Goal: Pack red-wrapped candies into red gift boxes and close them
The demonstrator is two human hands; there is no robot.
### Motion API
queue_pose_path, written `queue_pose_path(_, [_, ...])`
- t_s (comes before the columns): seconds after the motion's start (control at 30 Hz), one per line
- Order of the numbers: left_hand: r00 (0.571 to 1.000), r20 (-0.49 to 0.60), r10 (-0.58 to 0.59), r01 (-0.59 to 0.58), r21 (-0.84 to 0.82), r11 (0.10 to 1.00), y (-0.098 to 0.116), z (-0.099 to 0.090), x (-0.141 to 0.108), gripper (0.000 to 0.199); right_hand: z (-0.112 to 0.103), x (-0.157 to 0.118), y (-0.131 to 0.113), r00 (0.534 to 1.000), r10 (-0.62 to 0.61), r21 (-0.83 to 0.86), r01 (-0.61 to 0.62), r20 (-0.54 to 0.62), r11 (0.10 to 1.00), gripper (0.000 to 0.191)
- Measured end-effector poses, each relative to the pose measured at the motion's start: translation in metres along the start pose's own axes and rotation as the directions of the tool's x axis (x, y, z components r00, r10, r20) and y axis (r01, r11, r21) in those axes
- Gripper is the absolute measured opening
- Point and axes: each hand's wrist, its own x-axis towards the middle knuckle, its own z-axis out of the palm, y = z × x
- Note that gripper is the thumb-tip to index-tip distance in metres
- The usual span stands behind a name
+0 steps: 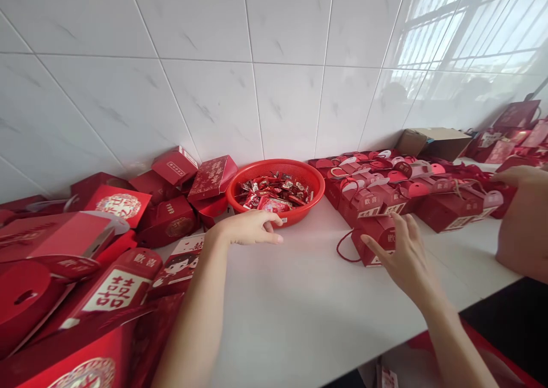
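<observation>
Left pile: red card boxes (pixel 113 291), loosely heaped; lower ones hidden, nearest cut off at the frame edge.
Left hand (pixel 252 227): I see it in front of the basket, fingers loosely bent and apart, no item visible in it; curled fingertips hard to make out.
Basket: round red plastic basket (pixel 299 214), wrapped sweets (pixel 274 204) inside; lower layers hidden.
Near box: small red card box with a dark red cord (pixel 342 250), on the white desk (pixel 291 302) at my right hand; box (pixel 366 245) partly covered by it.
Handling: I'd judge it light, thin-walled, easily dented, a bit slick; best held lightly by both sides, low down.
Right hand (pixel 405 251): thumb and fingers spread around the box top; contact, I can't tell.
Far right: another person's hand (pixel 522 205) beside red boxes, fingertips unclear.
</observation>
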Motion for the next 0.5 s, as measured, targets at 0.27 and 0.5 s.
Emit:
queue_pose_path(0.27, [1.0,-0.017,-0.025,0.024,-0.007,1.0,-0.007,-0.002,0.0,0.069,0.0,0.027,0.033,0.998,-0.016,0.052,0.019,-0.058,0.998,0.071])
queue_pose_path(0.5, [1.0,-0.012,-0.013,0.012,-0.018,1.0,-0.008,-0.002,0.002,0.068,-0.027,0.073,0.107,0.981,0.117,-0.021,-0.122,-0.157,0.992,0.068])
